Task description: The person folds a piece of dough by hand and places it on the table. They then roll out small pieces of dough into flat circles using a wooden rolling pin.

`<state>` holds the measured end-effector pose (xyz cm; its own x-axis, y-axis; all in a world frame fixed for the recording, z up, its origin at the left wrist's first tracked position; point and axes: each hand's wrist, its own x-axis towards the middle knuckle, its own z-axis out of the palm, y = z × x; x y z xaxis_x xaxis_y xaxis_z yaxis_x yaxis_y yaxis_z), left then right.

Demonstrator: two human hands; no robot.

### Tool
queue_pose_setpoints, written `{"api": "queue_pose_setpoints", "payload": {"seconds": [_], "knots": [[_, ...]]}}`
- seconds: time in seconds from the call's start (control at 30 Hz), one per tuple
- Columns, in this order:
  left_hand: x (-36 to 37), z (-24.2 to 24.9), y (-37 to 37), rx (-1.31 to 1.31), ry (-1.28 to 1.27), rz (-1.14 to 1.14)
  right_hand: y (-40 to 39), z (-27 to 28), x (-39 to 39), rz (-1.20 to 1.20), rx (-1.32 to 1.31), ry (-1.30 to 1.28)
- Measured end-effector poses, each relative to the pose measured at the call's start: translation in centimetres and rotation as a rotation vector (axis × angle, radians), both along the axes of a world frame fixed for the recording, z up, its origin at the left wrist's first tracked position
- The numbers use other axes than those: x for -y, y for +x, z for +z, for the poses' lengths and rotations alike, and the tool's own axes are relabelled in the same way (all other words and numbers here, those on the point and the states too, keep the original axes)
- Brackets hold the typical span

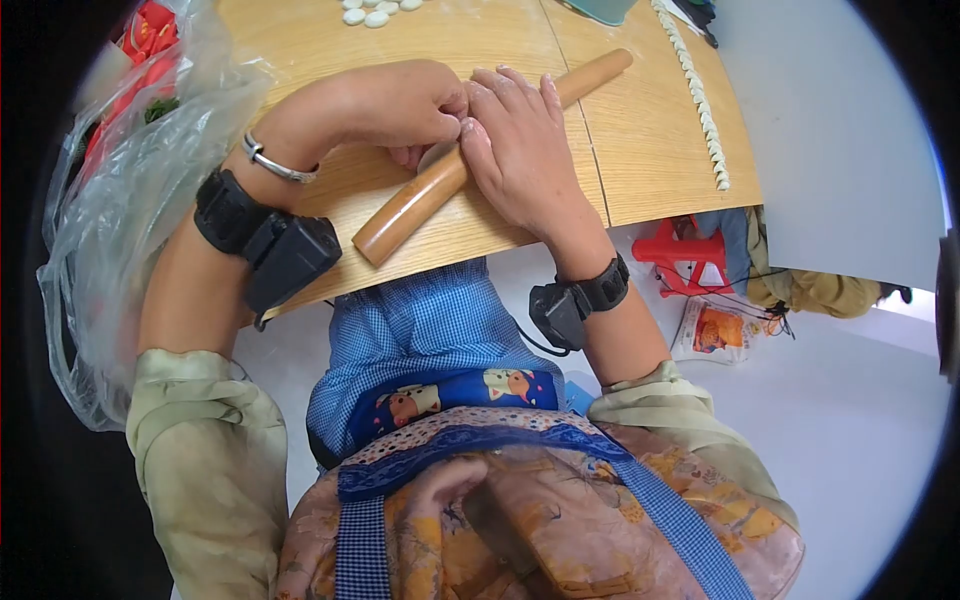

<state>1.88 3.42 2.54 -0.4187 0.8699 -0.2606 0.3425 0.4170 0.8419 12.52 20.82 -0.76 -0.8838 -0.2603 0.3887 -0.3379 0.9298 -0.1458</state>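
Note:
A wooden rolling pin [415, 205] lies slantwise on the wooden table, its far end pointing to the upper right. Across its middle rests my right hand [525, 150], palm down, with the fingers stretched out over the wood and dusted with white powder. My left hand [425, 110] is curled close beside it, its fingers closed on a pale piece of dough [435, 156], which is mostly hidden by the hand and the pin.
Round white dough pieces [376, 19] lie at the table's far edge. A row of small dough pieces [700, 100] runs along the right side. A clear plastic bag [130, 210] is at the left. A red stool [685, 255] stands below the table [650, 160].

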Motion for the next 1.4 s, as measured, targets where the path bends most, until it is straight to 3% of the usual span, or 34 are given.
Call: {"api": "queue_pose_setpoints", "payload": {"seconds": [0.37,0.43,0.97,1.07,1.13,1.27,1.33,1.4], "knots": [[-0.5,-0.3,0.4,-0.245,0.0,-0.069,6.3,0.4,-2.0,-0.07,0.104,-0.097],[-0.1,0.5,0.8,0.067,-0.005,0.048,6.6,0.4,-2.1,-0.082,0.109,-0.087],[0.1,0.2,-0.1,0.051,-0.01,0.0,0.1,0.0,0.5,-0.07,0.016,-0.015],[0.1,-0.1,-0.1,-0.012,-0.003,0.008,0.9,-0.1,0.1,-0.068,0.02,-0.038],[-0.4,-1.2,-0.3,-0.254,0.14,-0.123,2.2,-0.1,-0.5,-0.063,0.026,-0.054],[-0.6,-1.0,0.2,-0.366,0.081,-0.113,5.8,0.3,-1.8,-0.096,0.104,-0.066],[-0.3,-0.2,0.3,-0.066,0.024,-0.04,6.7,0.4,-2.1,-0.111,0.118,-0.054],[-0.1,-0.3,0.2,-0.029,0.031,-0.022,7.2,0.4,-2.3,-0.127,0.131,-0.057]]}}
